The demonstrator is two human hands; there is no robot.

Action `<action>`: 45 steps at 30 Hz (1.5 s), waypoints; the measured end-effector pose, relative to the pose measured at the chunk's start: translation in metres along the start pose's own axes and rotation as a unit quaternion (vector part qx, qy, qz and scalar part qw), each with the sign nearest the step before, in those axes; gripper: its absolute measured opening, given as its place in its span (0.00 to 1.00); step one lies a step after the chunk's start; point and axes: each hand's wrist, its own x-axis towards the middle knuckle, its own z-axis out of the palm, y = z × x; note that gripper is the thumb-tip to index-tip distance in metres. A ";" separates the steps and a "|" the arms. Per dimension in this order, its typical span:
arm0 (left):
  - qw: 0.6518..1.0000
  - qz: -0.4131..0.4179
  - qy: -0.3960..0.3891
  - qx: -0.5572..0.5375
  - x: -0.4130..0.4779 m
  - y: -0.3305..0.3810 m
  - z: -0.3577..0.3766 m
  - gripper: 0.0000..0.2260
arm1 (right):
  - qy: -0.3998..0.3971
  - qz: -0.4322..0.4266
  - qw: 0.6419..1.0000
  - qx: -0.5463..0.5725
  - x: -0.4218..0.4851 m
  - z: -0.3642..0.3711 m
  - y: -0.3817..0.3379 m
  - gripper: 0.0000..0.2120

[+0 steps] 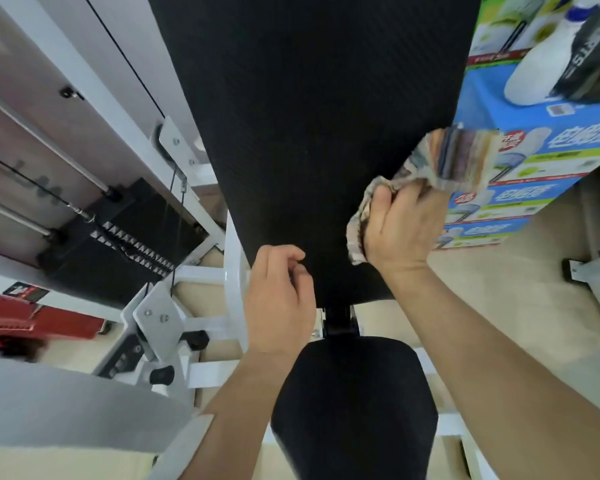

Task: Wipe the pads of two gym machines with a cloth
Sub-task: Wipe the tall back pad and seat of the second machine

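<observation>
A long black back pad [305, 126] of a white gym machine rises up the middle of the head view, with a black seat pad [354, 403] below it. My right hand [400, 223] grips a crumpled, multicoloured striped cloth [454, 157] against the pad's right edge. My left hand [279, 299] hovers by the pad's lower left edge with fingers loosely curled and nothing in them.
A black weight stack [118, 244] with cables and the white frame [234, 271] stand at left. A red object [39, 322] lies at far left. Stacked blue printed boxes [520, 154] at right carry a white spray bottle [541, 64] and a dark bag [593, 53].
</observation>
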 end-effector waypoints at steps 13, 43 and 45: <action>0.978 -0.144 0.109 -0.103 0.013 -0.011 -0.040 0.09 | -0.222 -0.651 0.700 -0.192 -0.060 0.030 0.007 0.34; 0.895 -0.360 0.170 -0.200 0.002 -0.029 -0.077 0.09 | -0.054 -0.569 0.801 -0.175 0.056 -0.006 -0.137 0.21; 0.894 -0.351 0.187 -0.208 0.012 -0.028 -0.083 0.08 | -0.046 -0.506 0.846 -0.160 0.070 -0.002 -0.179 0.19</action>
